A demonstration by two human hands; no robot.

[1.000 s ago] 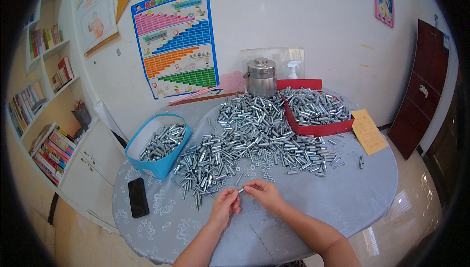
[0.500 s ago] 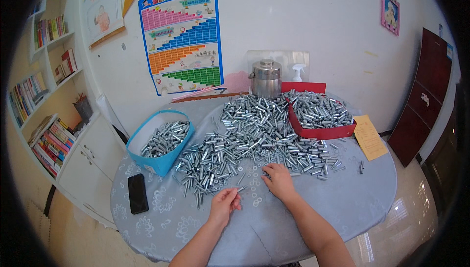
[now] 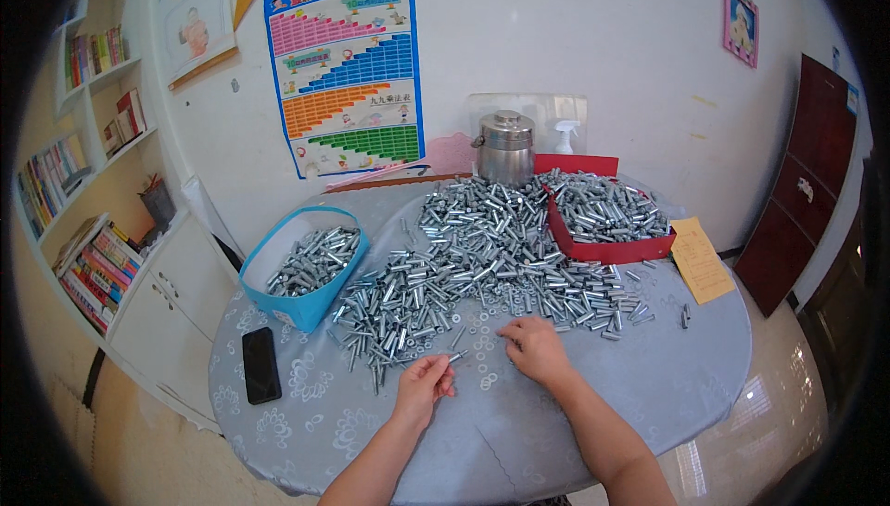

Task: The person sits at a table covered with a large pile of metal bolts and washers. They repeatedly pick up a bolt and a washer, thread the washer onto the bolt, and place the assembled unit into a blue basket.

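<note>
a: change since the earlier frame: the right hand (image 3: pixel 533 348) has drawn back from the edge of the pile of metal sleeves (image 3: pixel 482 260) toward the person. the left hand (image 3: pixel 424 384) has stayed close to its former place.

b: left hand condition?

a: fingers pressed together, pinching one small metal bolt (image 3: pixel 454 357) at its near end. the bolt projects up and to the right of the fingertips, between the two hands.

b: right hand condition?

a: palm down on the table (image 3: pixel 649 385), fingers curled loosely over the loose washers (image 3: pixel 482 378) lying just left of it. whether it grips a washer cannot be told.

b: surrounding items?

a: the pile lies just beyond both hands. far left of the left hand: a blue basket (image 3: pixel 301 269) of sleeves and a black phone (image 3: pixel 260 364). beyond the right hand, well apart: a red tray (image 3: pixel 607 218) of sleeves.
</note>
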